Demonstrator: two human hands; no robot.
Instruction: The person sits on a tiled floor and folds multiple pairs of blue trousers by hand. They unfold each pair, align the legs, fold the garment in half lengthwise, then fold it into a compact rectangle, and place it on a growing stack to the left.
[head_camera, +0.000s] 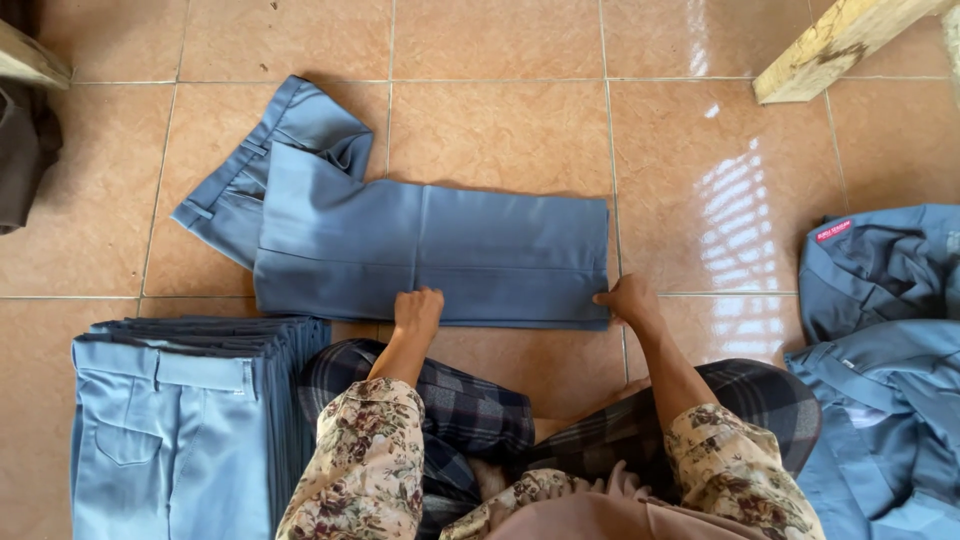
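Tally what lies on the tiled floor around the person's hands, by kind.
Blue trousers laid flat under the left hand and right hand: 1
Stacks of folded blue trousers: 1
Heaps of loose blue garments: 1
Wooden beams: 1
Dark cloths at the left edge: 1
Total: 5

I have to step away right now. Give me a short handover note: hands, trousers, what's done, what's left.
Left hand presses the near edge of the blue-grey trousers, mid-length. Right hand grips the near hem corner. The trousers lie flat on the tiled floor, legs together, waist to the left. Done: folded stack at left. Left: this pair's cross folds, and the unfolded pile at right.
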